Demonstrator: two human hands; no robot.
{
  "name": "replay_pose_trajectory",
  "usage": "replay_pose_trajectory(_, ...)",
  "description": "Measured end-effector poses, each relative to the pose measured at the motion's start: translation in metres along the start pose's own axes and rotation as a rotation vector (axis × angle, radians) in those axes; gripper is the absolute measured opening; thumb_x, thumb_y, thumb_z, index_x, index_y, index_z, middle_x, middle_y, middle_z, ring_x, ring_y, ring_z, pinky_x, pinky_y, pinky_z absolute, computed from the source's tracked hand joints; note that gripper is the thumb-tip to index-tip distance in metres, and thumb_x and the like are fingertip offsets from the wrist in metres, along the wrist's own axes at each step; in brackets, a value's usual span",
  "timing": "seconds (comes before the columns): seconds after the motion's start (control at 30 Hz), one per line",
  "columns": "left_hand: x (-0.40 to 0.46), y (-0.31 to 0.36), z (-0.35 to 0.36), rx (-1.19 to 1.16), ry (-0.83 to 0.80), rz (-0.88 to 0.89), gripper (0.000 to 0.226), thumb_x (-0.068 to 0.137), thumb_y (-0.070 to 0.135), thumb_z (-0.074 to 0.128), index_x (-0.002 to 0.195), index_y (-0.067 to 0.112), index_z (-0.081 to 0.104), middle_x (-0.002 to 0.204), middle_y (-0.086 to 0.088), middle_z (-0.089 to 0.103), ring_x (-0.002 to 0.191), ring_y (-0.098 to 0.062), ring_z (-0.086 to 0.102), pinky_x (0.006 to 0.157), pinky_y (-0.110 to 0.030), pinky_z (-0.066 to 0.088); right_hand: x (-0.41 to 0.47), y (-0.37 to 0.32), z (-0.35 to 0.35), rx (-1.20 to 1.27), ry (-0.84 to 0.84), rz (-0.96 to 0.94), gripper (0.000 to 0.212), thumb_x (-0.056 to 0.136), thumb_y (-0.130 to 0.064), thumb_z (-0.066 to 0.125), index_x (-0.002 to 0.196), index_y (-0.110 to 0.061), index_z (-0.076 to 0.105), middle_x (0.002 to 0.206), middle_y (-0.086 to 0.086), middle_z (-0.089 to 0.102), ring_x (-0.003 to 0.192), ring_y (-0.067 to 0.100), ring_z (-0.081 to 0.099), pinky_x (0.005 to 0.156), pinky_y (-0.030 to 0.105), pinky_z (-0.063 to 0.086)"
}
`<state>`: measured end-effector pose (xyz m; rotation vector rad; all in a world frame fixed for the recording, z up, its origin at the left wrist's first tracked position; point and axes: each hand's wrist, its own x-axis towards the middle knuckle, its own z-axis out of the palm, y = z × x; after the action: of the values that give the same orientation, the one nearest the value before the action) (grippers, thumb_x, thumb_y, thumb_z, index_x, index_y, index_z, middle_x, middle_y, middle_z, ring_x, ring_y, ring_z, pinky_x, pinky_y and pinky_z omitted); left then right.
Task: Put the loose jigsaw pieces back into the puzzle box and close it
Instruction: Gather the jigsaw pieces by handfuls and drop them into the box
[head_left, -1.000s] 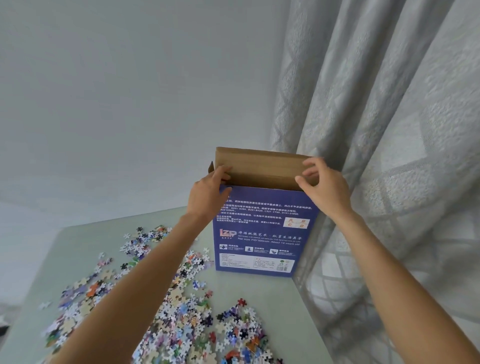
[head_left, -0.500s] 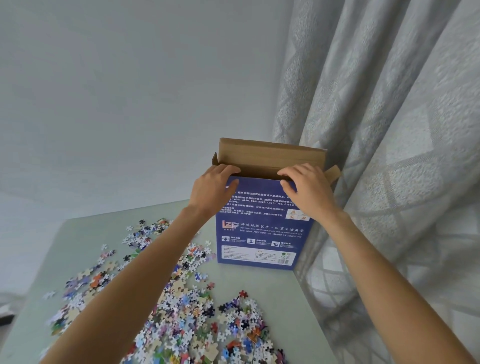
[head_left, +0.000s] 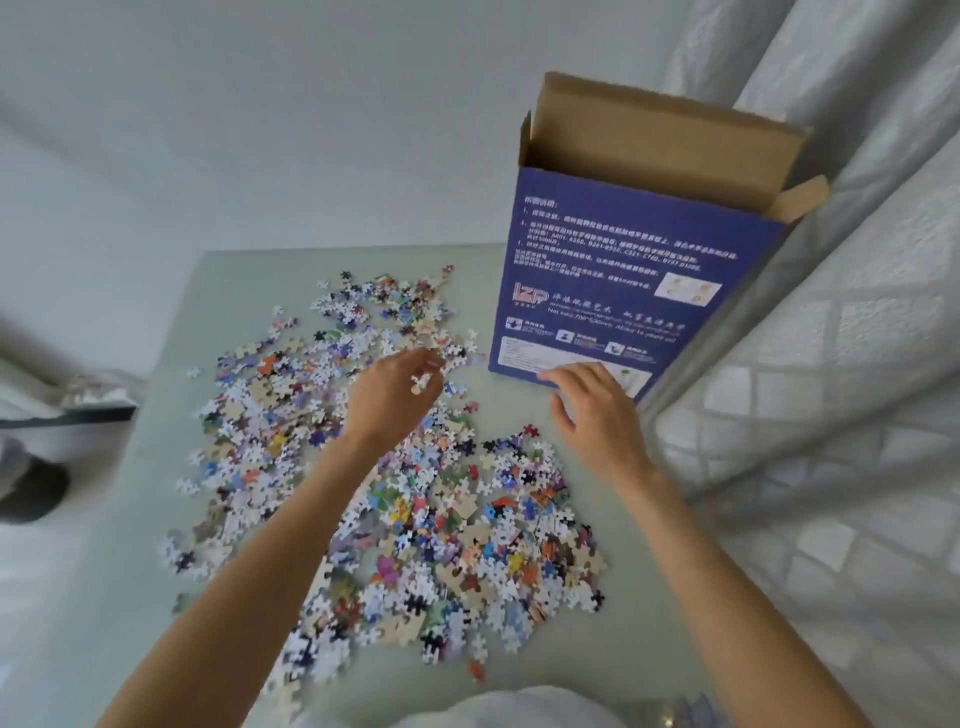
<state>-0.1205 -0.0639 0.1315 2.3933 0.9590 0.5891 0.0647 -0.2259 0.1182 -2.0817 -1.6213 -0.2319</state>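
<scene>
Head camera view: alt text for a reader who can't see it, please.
A person's left hand pinches puzzle pieces above a heap of loose pieces on a pale table. The right hand hangs open beside an upright, open blue box.

Blue puzzle box (head_left: 618, 270), multicoloured jigsaw pieces (head_left: 415, 519), seemingly pale-green table (head_left: 156, 597).

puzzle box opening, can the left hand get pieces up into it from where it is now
Probably yes. The puzzle box stands upright with its top flaps open, and nothing lies between it and the left hand, which pinches a white piece. The hand must lift well above the table.
</scene>
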Motion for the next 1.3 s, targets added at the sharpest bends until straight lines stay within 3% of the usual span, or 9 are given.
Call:
replay_pose_trajectory(0.17,-0.091,-0.072,0.031,0.123,-0.438,-0.393,0.051,0.085,0.034,0.064,0.131,0.024,0.046,0.127,-0.001,0.057,0.105,-0.017,0.059,0.085,-0.029,0.049,-0.087,-0.007,0.067,0.055,-0.525,0.500,0.049,0.089,-0.029,0.059,0.136,-0.025,0.043,0.137,0.005,0.043,0.124,0.026,0.040,0.099,0.038,0.040)
replay_pose_trajectory(0.37,-0.167,-0.113,0.059,0.228,-0.522,-0.575,0.086,0.072,0.056,0.068,0.142,0.028,0.026,0.143,-0.009,0.029,0.131,-0.028,0.028,0.103,-0.042,0.038,-0.136,-0.018,0.105,-0.084,-0.663,1.014,0.076,0.081,-0.053,0.062,0.142,-0.025,0.028,0.147,0.015,0.020,0.130,0.038,0.023,0.100,0.053,0.034)
replay_pose_trajectory(0.53,-0.181,-0.120,0.077,0.229,-0.436,-0.505,0.088,0.066,0.058,0.072,0.137,0.028,0.029,0.137,-0.007,0.029,0.125,-0.026,0.027,0.102,-0.039,0.035,-0.124,-0.053,0.138,0.036,-0.577,0.906,0.066,0.080,-0.039,0.068,0.137,-0.022,0.038,0.138,0.017,0.031,0.123,0.033,0.035,0.093,0.039,0.044)
replay_pose_trajectory(0.63,-0.175,-0.119,0.084,0.184,-0.406,-0.500,0.090,0.068,0.054,0.072,0.141,0.028,0.025,0.137,-0.008,0.030,0.124,-0.025,0.029,0.102,-0.038,0.035,-0.111,-0.075,0.149,0.219,-0.561,0.770,0.062,0.079,-0.026,0.072,0.134,-0.020,0.043,0.134,0.012,0.035,0.123,0.028,0.037,0.097,0.027,0.034)
replay_pose_trajectory(0.7,-0.169,-0.118,0.087,0.154,-0.408,-0.504,0.096,0.067,0.058,0.070,0.143,0.028,0.019,0.137,-0.008,0.029,0.124,-0.025,0.029,0.105,-0.037,0.032,-0.105,-0.082,0.150,0.311,-0.587,0.692,0.060,0.080,-0.019,0.071,0.134,-0.019,0.044,0.137,0.009,0.033,0.127,0.023,0.034,0.100,0.024,0.026)
replay_pose_trajectory(0.9,-0.149,-0.108,0.100,0.180,-0.448,-0.456,0.113,0.065,0.064,0.069,0.147,0.025,0.002,0.140,-0.011,0.025,0.127,-0.026,0.027,0.106,-0.036,0.030,-0.091,-0.060,0.131,0.280,-0.494,0.630,0.055,0.080,-0.004,0.067,0.129,-0.021,0.049,0.150,0.003,0.021,0.130,0.016,0.033,0.092,0.012,0.036)
replay_pose_trajectory(1.1,-0.131,-0.101,0.110,0.178,-0.471,-0.503,0.119,0.065,0.066,0.067,0.146,0.021,-0.008,0.143,-0.014,0.021,0.132,-0.030,0.021,0.110,-0.039,0.025,-0.061,-0.016,0.130,0.110,-0.618,0.955,0.082,0.079,-0.035,0.072,0.144,-0.031,0.023,0.154,0.012,0.009,0.140,0.035,0.009,0.110,0.053,0.023)
replay_pose_trajectory(1.2,-0.125,-0.099,0.113,0.145,-0.443,-0.520,0.118,0.066,0.063,0.068,0.146,0.021,-0.007,0.139,-0.013,0.026,0.129,-0.029,0.026,0.108,-0.037,0.028,-0.047,-0.012,0.142,0.069,-0.710,0.951,0.093,0.075,-0.054,0.070,0.147,-0.033,0.015,0.153,0.011,0.014,0.138,0.035,0.016,0.108,0.051,0.029)
replay_pose_trajectory(1.3,-0.116,-0.096,0.115,0.084,-0.410,-0.531,0.114,0.068,0.058,0.070,0.146,0.023,-0.005,0.137,-0.013,0.028,0.124,-0.027,0.031,0.102,-0.035,0.036,-0.041,-0.023,0.154,0.051,-0.718,0.798,0.092,0.072,-0.055,0.071,0.146,-0.032,0.020,0.149,0.008,0.022,0.133,0.032,0.023,0.102,0.045,0.034)
